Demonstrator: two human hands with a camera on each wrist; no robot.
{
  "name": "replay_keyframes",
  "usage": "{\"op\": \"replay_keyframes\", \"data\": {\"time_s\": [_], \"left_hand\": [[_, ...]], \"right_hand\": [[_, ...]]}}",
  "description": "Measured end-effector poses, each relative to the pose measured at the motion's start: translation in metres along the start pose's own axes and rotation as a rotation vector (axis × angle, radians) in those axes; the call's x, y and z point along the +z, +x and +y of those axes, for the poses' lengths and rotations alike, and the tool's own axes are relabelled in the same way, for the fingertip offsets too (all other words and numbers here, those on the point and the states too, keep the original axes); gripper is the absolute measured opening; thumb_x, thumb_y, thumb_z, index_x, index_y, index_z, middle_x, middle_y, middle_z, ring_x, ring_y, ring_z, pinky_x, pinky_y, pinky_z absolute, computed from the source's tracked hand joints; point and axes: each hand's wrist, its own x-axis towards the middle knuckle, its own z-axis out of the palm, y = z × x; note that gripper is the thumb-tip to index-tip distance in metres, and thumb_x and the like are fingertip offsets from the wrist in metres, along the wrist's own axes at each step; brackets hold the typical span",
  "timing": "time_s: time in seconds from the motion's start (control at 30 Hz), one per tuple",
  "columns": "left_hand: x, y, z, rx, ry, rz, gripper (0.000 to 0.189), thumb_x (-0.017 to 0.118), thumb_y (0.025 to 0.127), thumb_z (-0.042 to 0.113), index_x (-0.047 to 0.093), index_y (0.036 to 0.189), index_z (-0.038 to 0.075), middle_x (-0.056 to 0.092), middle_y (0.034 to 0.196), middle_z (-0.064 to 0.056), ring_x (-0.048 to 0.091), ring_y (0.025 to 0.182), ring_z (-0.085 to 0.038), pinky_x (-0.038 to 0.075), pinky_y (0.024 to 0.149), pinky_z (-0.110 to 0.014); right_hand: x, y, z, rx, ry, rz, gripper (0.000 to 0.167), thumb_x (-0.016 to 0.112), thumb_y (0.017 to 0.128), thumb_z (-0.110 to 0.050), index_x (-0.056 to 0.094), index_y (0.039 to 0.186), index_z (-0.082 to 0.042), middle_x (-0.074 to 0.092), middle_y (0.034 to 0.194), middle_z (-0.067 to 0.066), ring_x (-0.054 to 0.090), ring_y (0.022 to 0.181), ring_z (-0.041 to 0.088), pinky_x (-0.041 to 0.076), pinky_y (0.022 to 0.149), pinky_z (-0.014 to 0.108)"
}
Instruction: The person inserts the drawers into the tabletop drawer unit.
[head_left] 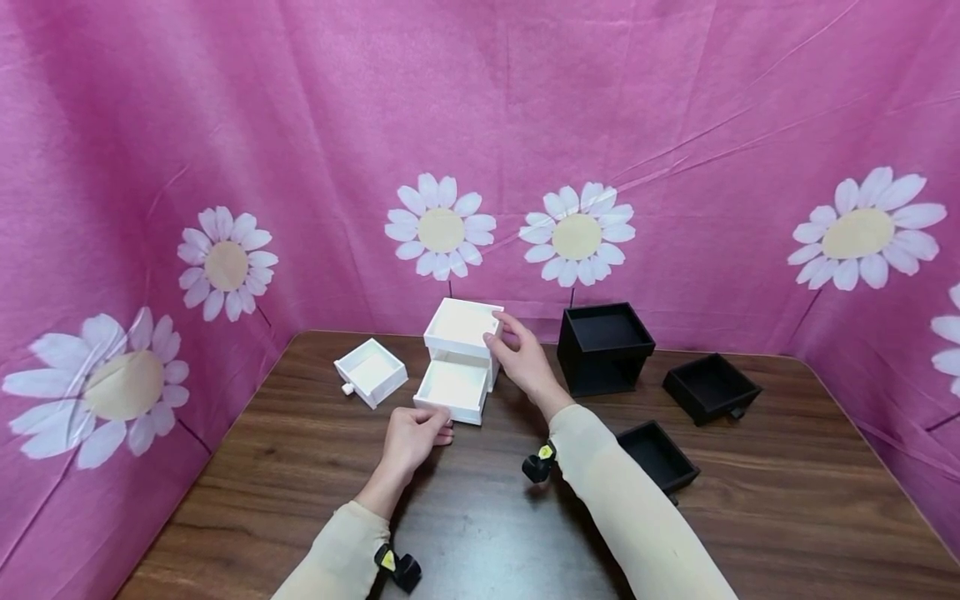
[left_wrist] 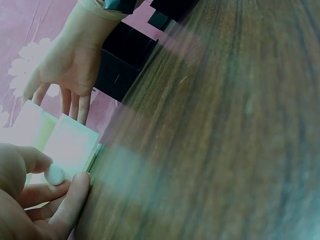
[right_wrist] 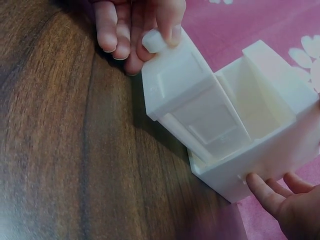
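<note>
My left hand (head_left: 411,442) pinches the round white knob (left_wrist: 55,175) of a small white drawer (head_left: 452,386). That drawer sticks partway out of the lower opening of a white cabinet (head_left: 459,323); the opening above it is bare of a drawer. In the right wrist view, the drawer front tilts slightly against the cabinet. Against the cabinet's right side my right hand (head_left: 527,364) rests, its fingers nearly straight, fingertips on the side wall and by the top edge. A second white drawer (head_left: 375,369) with a knob lies on the table left of the cabinet.
To the right stands a black cabinet (head_left: 600,358) with open front. Two black drawers lie loose: one black drawer (head_left: 712,387) right of it, the other black drawer (head_left: 654,454) nearer, partly behind my right sleeve. A pink flowered cloth (head_left: 510,125) hangs behind the wooden table (head_left: 480,533).
</note>
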Motion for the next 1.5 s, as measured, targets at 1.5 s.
{"op": "replay_keyframes", "data": {"time_s": [1.5], "left_hand": [[-0.006, 0.027, 0.009, 0.039, 0.385, -0.096, 0.025, 0.069, 0.096, 0.014, 0.08, 0.083, -0.002, 0.071, 0.066, -0.006, 0.06, 0.046, -0.008, 0.058, 0.047, -0.029]], "right_hand": [[0.0, -0.001, 0.001, 0.017, -0.012, -0.013, 0.058, 0.066, 0.107, -0.04, 0.051, 0.161, -0.026, 0.046, 0.162, 0.02, 0.054, 0.148, 0.04, 0.053, 0.115, 0.056]]}}
